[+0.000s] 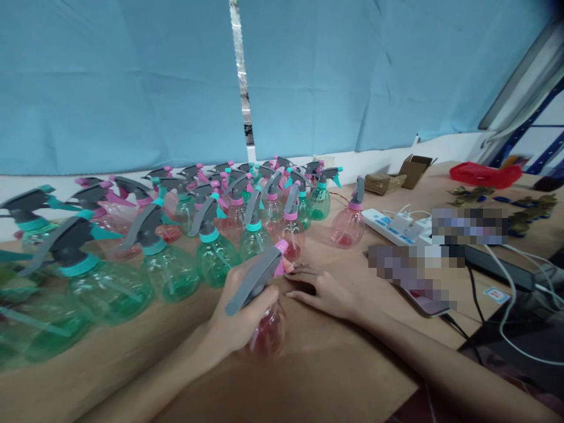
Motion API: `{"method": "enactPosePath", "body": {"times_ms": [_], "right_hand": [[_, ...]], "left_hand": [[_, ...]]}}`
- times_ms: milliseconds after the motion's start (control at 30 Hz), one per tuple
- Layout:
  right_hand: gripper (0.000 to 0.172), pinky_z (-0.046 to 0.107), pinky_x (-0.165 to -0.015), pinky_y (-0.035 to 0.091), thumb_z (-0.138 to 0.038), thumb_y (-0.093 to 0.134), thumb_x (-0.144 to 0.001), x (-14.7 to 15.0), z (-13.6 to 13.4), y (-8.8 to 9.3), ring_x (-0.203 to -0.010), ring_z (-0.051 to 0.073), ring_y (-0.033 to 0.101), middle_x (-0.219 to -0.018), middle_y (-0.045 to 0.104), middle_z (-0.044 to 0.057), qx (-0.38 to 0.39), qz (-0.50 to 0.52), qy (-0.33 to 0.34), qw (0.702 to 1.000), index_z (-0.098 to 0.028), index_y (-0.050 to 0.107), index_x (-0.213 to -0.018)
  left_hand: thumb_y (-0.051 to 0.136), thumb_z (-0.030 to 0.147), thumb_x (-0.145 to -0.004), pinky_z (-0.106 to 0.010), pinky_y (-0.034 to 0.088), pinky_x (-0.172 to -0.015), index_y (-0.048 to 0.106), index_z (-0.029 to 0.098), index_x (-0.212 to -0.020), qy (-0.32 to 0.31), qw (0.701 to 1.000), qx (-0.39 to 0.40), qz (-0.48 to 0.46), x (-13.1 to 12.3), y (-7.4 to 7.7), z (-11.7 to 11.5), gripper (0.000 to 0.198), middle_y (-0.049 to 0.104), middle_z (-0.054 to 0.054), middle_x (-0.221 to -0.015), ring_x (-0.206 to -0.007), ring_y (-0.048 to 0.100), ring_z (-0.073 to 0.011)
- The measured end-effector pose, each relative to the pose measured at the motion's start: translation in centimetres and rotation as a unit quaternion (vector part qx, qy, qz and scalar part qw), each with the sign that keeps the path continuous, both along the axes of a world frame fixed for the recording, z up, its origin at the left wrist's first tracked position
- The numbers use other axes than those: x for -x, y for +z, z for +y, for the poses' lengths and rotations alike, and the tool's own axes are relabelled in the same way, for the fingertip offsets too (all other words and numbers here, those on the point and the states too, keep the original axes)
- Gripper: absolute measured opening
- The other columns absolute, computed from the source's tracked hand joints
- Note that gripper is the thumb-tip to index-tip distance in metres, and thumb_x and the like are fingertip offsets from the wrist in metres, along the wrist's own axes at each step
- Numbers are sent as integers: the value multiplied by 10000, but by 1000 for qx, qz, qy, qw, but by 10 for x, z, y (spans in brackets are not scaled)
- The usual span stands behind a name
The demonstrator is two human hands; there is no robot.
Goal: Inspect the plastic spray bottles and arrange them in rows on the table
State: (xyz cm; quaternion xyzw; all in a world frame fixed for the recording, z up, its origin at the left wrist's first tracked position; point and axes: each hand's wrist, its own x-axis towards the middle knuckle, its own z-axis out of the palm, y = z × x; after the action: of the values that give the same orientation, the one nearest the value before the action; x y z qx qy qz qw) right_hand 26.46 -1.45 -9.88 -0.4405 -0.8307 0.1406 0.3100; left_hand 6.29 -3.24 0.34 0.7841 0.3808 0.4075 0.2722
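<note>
A pink spray bottle (268, 332) with a grey trigger head and pink nozzle stands upright on the table in front of me. My left hand (244, 308) is wrapped around its neck, just below the grey head. To the right of the nozzle, my right hand (326, 292) rests low over the table, thumb and fingers apart, fingertips close to the nozzle; whether they touch it is unclear. Rows of green spray bottles (171, 273) and pink ones fill the table behind and to the left. Another pink spray bottle (348, 226) stands apart, beyond my right hand.
A white power strip (383, 226) with plugged chargers and loose cables lies on the right, beside a phone (423, 296). Farther back are an opened cardboard box (416, 171), a red plastic item (484, 174) and small brass-coloured parts (533, 211). A blue cloth (176, 82) hangs behind.
</note>
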Motion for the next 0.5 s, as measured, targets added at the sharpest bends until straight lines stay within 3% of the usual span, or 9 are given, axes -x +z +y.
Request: {"method": "enactPosePath", "body": {"times_ms": [133, 400, 500], "right_hand": [[418, 433, -1018, 398, -444, 554, -845, -1, 0, 1, -1206, 214, 501, -1224, 613, 76, 3, 1, 2, 1000, -204, 597, -1185], [402, 411, -1029, 390, -431, 562, -844, -2, 0, 3, -1210, 200, 497, -1248, 596, 80, 5, 3, 8, 1000, -194, 608, -1165], [399, 427, -1028, 389, -426, 561, -845, -2, 0, 3, -1211, 209, 497, -1251, 594, 80, 8, 5, 5, 1000, -202, 605, -1172]], "left_hand": [[446, 198, -661, -270, 362, -472, 544, 238, -684, -22, 1000, -3, 7, 0, 0, 1, 109, 413, 35, -561, -510, 372, -135], [441, 232, -724, -299, 407, -557, 564, 221, -735, -53, 998, 29, 15, 2, 0, 2, 124, 549, 2, -664, -580, 466, -153], [440, 235, -704, -292, 396, -554, 561, 230, -728, -45, 998, 38, 13, 1, 1, 1, 124, 513, 17, -625, -570, 455, -152]]}}
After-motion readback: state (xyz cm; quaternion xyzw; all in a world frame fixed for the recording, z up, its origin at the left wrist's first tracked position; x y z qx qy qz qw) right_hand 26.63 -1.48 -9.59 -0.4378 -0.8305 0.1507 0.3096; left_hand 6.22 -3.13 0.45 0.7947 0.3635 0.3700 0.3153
